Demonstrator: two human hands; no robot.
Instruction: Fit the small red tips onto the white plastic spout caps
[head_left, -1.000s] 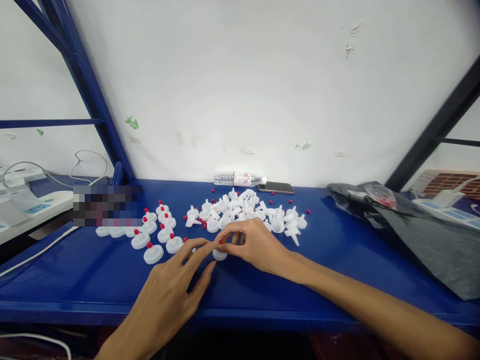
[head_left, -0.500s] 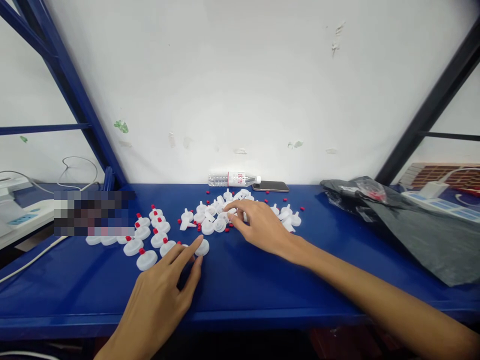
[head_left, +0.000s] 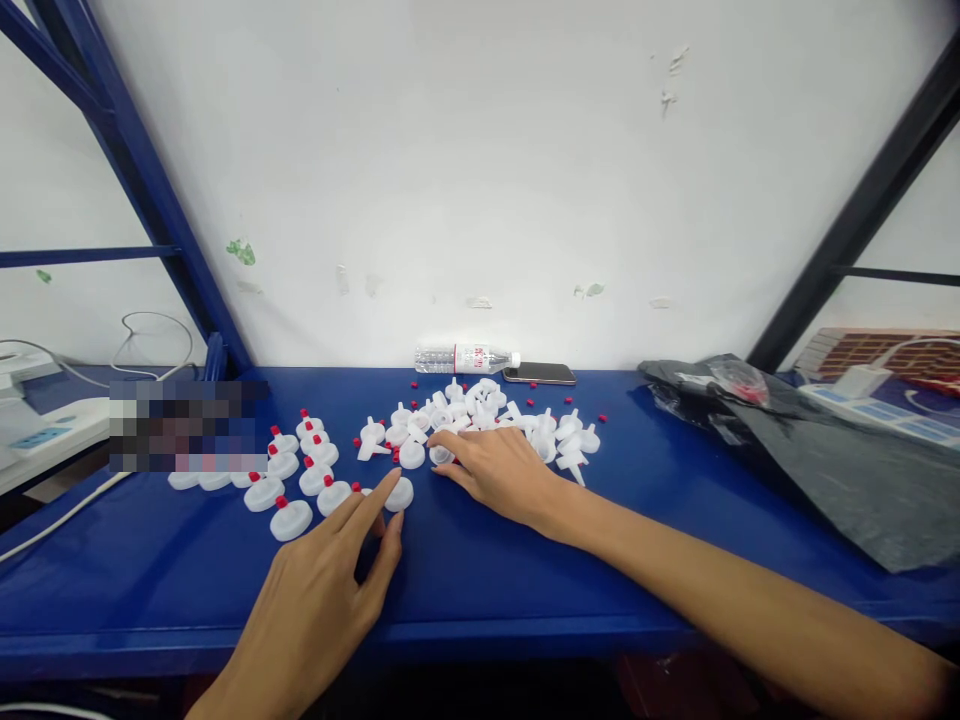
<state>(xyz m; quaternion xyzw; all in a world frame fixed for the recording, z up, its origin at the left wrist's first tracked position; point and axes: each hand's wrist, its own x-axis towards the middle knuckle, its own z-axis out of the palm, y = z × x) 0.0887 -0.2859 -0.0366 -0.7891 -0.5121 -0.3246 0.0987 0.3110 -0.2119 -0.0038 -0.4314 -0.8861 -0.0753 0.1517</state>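
My left hand point(head_left: 330, 560) is at the front, its index finger and thumb closed about a white plastic nozzle cap point(head_left: 401, 495). The cap's tip is hidden behind the fingers. At the near edge of a loose pile of white nozzle caps point(head_left: 480, 400), my right hand point(head_left: 502, 465) has its thumb and index finger around another white cap point(head_left: 440, 455), partly covered by them. Left of the hands stand several nozzle caps with red tips point(head_left: 291, 518), in rough rows. Small red tip caps point(head_left: 530, 403) lie scattered around the pile.
A clear water bottle point(head_left: 465, 359) lies along the wall beside a phone point(head_left: 540, 373). Black plastic bags point(head_left: 810, 450) cover the right side, with a power strip point(head_left: 877, 405) behind. Cables and another power strip point(head_left: 56, 435) are at left, next to a blurred patch. Blue shelf posts point(head_left: 142, 170) rise there.
My right hand has come down and slightly left, from over the pile to a cap at its near edge. Some caps at the pile's right have shifted. My left hand is nearly still.
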